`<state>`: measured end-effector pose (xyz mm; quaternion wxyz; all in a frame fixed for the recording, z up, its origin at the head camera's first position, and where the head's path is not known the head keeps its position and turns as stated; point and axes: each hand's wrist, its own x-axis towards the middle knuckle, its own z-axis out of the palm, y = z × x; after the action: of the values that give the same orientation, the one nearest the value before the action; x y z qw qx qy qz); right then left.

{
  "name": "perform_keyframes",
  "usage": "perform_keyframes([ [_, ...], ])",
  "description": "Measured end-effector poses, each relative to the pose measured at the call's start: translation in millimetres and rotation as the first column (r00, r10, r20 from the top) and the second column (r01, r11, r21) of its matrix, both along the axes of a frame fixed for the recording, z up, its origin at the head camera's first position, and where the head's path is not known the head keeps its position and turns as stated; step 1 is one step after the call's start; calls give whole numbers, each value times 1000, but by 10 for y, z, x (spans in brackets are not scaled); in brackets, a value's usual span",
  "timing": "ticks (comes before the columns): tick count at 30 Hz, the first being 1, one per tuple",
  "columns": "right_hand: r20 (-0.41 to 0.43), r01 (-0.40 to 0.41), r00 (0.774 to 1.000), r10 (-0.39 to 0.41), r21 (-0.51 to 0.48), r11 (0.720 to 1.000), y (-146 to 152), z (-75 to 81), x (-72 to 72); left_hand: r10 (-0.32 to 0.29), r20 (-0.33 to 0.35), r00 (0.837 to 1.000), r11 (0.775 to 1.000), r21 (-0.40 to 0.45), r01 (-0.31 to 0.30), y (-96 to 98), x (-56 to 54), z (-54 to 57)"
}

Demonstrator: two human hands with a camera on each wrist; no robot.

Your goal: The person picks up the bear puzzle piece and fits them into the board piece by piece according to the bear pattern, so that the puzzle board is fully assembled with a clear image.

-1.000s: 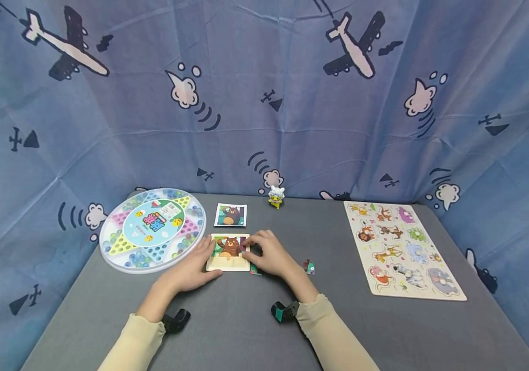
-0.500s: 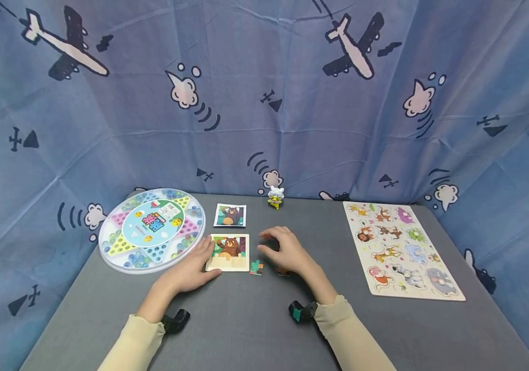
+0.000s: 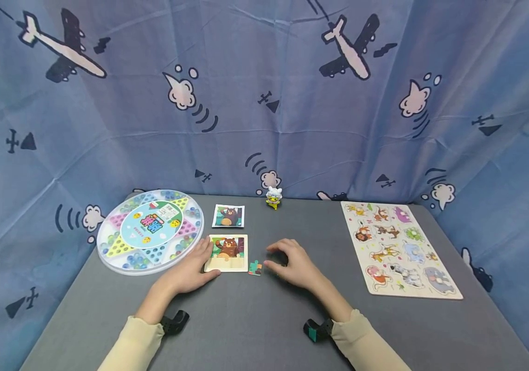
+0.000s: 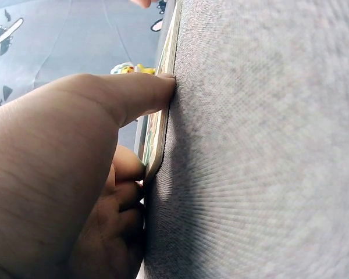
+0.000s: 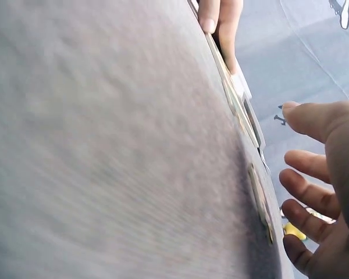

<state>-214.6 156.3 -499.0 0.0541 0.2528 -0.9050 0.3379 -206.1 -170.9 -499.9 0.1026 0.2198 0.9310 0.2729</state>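
Note:
A small wooden tray puzzle [image 3: 226,264] lies at table centre-left, with bear-picture pieces [image 3: 228,247] in its far part and bare wood along its near part. My left hand [image 3: 191,270] rests against its left side, thumb touching the near edge in the left wrist view. A green jigsaw piece [image 3: 254,268] lies just right of the tray. Above the table, to the right of that piece, hovers my right hand [image 3: 295,265], fingers loosely bent and thumb apart. The right wrist view shows nothing between its fingers [image 5: 305,189], with a thin piece [image 5: 257,192] on the table nearby.
Behind the tray lies a bear picture card [image 3: 228,216]. A round marble game board [image 3: 150,232] sits left, close to my left hand. A small figurine [image 3: 273,198] stands at the back. On the right is a wooden animal puzzle board [image 3: 400,250].
My right hand has left the tray's right edge and moved right, uncovering the green piece. My left hand stays at the tray.

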Motion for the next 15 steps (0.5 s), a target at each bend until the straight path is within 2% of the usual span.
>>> perform_keyframes([
  [5, 6, 0, 1000, 0, 1, 1000, -22, -20, 73, 4, 6, 1000, 1000, -1, -4, -1, 2, 8],
  [9, 20, 33, 999, -33, 16, 999, -42, -41, 138, 4, 8, 1000, 1000, -3, -4, -1, 1, 5],
  [15, -18, 57, 998, -55, 78, 995, -61, -100, 197, 5, 6, 1000, 1000, -2, -5, -1, 4, 8],
])
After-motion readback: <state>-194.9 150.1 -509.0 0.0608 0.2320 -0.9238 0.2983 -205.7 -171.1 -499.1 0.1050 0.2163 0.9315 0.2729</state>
